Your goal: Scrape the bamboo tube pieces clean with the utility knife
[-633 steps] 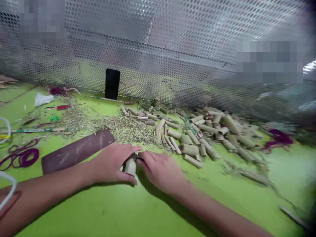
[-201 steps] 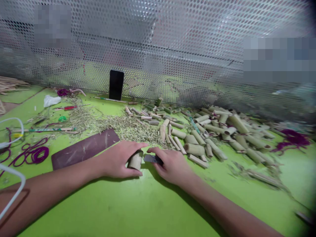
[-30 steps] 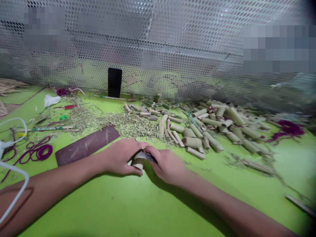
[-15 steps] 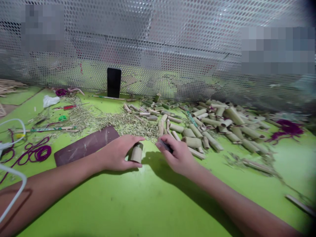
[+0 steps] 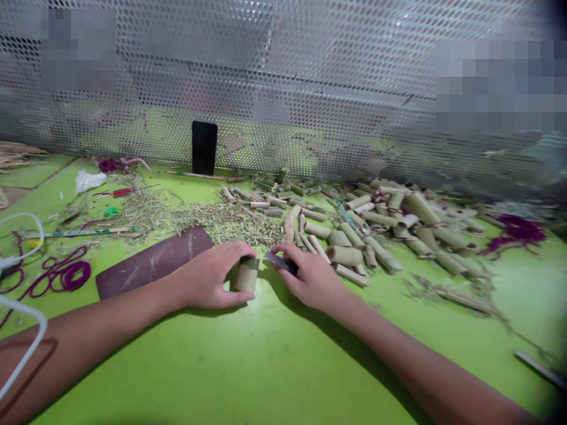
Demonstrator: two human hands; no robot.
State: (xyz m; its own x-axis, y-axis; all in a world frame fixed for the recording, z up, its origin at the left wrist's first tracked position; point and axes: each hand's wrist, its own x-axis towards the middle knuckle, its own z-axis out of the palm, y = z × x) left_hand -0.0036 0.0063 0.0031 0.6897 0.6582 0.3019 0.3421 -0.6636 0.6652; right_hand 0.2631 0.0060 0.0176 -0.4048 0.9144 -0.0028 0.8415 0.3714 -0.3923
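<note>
Head view: the left hand point(image 5: 215, 277) grips a short, matte bamboo tube point(image 5: 247, 275) right of the flat brown strip point(image 5: 150, 264); the right hand point(image 5: 315, 278) has its fingers wrapped round a thin-bladed knife point(image 5: 278, 261), apart from the tube. Work on this tube appears unfinished; whether the piled cylindrical pieces point(image 5: 345, 255) farther right are finished cannot be told. Dry, flaky shavings point(image 5: 230, 225) lie beyond the strip.
</note>
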